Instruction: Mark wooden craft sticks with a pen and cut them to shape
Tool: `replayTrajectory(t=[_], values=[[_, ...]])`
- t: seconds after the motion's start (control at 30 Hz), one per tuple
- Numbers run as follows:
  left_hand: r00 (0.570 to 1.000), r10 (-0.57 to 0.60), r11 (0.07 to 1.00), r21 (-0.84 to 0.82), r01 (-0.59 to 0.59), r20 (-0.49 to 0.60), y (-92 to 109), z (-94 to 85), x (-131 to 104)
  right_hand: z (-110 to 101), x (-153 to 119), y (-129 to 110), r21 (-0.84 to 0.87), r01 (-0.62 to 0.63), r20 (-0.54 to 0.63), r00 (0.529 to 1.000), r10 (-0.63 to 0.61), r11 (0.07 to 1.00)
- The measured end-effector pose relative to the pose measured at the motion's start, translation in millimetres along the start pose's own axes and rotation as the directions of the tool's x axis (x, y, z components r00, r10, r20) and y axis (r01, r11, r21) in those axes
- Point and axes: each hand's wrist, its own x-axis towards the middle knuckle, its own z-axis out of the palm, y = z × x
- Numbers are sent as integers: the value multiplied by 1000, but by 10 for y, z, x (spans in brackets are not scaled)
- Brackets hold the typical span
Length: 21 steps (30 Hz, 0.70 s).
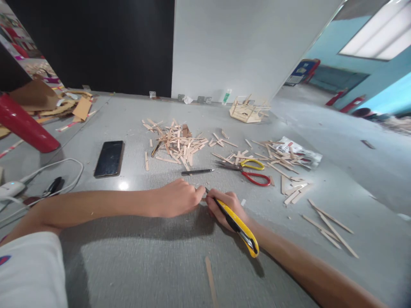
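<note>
My right hand [226,207] is wrapped round a yellow and black box cutter [239,226], its blade end pointing up and left. The blade tip lies close to the fingertips of my left hand [180,197]. That hand is closed, pinching a small piece of wooden stick [204,199] that is mostly hidden by the fingers. Just beyond the hands lie a black pen [197,172] and scissors [242,167] with one yellow and one red handle. A single wooden stick [210,280] rests on the grey table [144,269] nearer to me.
Cut wooden sticks [180,145] are heaped mid-table, with more around a plastic packet [298,152] at right. A small wooden frame model [248,110] stands by the upright panel [221,47]. On the left are a phone [109,158], white cable [75,162] and red cylinder [27,124].
</note>
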Motion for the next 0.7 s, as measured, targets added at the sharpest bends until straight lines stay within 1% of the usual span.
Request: replayTrajectory(t=[0.23, 0.4, 0.5, 0.6, 0.7], values=[[995, -73, 997, -43, 71, -61, 18, 38, 3, 5, -5, 13, 21, -41, -24, 999, 42, 999], [988, -120, 986, -130, 106, -101, 26, 88, -5, 8, 1, 11, 37, -51, -28, 998, 52, 998], [975, -180, 969, -195, 153, -128, 29, 92, -1, -3, 12, -14, 47, -47, -36, 998, 48, 998], [951, -270, 938, -263, 224, -153, 6, 38, 12, -17, 10, -35, 59, -46, -45, 998, 48, 997], [927, -340, 902, -334, 274, -156, -50, -76, 17, -15, -12, -25, 101, -77, -53, 995, 83, 992]])
